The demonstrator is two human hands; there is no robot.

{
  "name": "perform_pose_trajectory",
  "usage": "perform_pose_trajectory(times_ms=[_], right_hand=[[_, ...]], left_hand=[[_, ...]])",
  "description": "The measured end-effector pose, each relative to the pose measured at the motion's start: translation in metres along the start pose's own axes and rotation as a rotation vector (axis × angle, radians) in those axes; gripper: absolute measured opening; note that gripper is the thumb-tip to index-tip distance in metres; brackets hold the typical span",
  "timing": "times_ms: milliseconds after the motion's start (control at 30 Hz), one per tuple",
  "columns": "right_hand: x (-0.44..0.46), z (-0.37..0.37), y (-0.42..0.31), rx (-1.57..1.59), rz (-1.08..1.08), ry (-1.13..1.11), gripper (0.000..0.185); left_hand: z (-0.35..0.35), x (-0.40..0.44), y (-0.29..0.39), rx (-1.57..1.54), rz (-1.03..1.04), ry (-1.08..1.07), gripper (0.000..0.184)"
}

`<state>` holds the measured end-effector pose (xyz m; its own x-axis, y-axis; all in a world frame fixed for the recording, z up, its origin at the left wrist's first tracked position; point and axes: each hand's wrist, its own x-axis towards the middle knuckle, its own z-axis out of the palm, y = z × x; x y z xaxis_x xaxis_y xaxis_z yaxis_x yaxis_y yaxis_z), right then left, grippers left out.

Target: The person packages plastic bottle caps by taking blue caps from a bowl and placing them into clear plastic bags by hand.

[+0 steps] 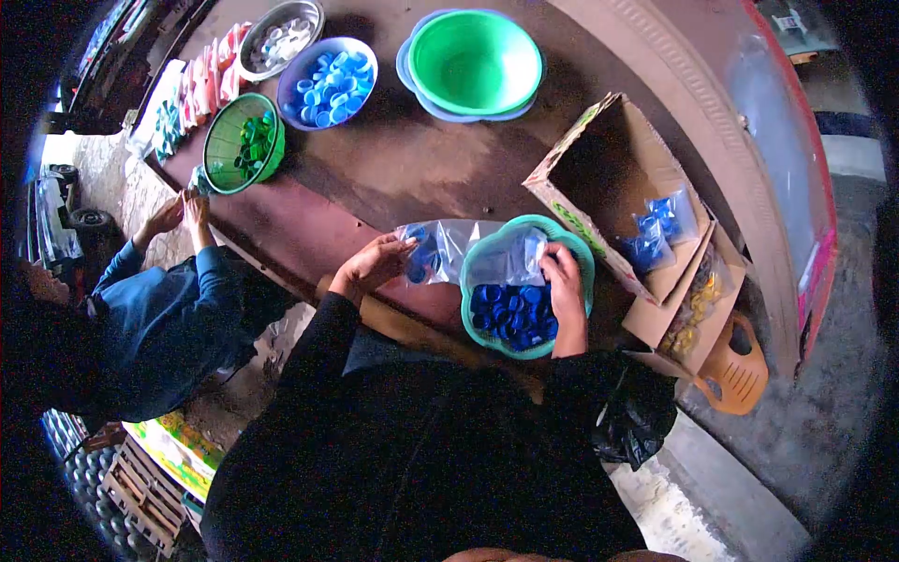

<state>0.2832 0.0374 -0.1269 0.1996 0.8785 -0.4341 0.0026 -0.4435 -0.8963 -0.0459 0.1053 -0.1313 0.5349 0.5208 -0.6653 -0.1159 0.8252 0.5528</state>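
Observation:
A clear plastic bag (456,245) stretches between my two hands, with several blue bottle caps (421,255) gathered in its left end. My left hand (373,264) pinches that end. At the opposite end, my right hand (564,281) has its fingers closed on the plastic, over the right side of a teal scalloped basin (579,245). Dark blue bottle caps (513,314) fill the lower part of this basin. Part of the bag lies across the basin and covers its upper inside.
A cardboard box (599,140) holds bagged blue caps (660,225); yellow caps (698,304) are beside it. Farther back are a green bowl (473,61), a bowl of light blue caps (330,86), a metal bowl (267,42) and a green basket (220,155). A co-worker (169,309) works at left.

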Motion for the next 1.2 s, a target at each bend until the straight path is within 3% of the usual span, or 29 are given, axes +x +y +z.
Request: perform_pose_trajectory(times_ms=[67, 200, 233, 367, 533, 667, 733, 800, 1200], right_hand=[[-0.004, -0.004, -0.002, 0.115, 0.044, -0.033, 0.011], [-0.005, -0.013, 0.001, 0.356, 0.060, -0.048, 0.010], [-0.010, -0.011, -0.006, 0.338, 0.072, 0.032, 0.011], [-0.027, -0.019, -0.025, 0.435, -0.066, -0.008, 0.018], [-0.056, -0.031, -0.048, 0.479, 0.011, 0.139, 0.012], [-0.076, -0.040, -0.056, 0.642, 0.043, 0.181, 0.012], [-0.087, -0.042, -0.056, 0.574, -0.024, 0.191, 0.014], [-0.098, -0.039, -0.060, 0.401, -0.136, 0.088, 0.016], [-0.121, -0.015, -0.075, 0.311, -0.222, 0.185, 0.006]], left_hand=[[0.005, 0.001, 0.002, -0.137, 0.075, -0.075, 0.031], [0.007, 0.007, 0.002, -0.071, 0.082, -0.128, 0.034], [0.008, 0.006, 0.012, 0.071, 0.025, -0.143, 0.034], [0.027, 0.006, 0.021, -0.008, 0.112, -0.229, 0.036], [0.052, -0.009, 0.037, -0.007, 0.141, -0.251, 0.040], [0.071, -0.032, 0.049, 0.008, 0.157, -0.398, 0.039], [0.075, -0.041, 0.050, 0.234, 0.285, -0.399, 0.045], [0.077, -0.046, 0.047, 0.199, 0.301, -0.398, 0.051], [0.058, -0.068, 0.016, 0.178, 0.379, -0.303, 0.045]])
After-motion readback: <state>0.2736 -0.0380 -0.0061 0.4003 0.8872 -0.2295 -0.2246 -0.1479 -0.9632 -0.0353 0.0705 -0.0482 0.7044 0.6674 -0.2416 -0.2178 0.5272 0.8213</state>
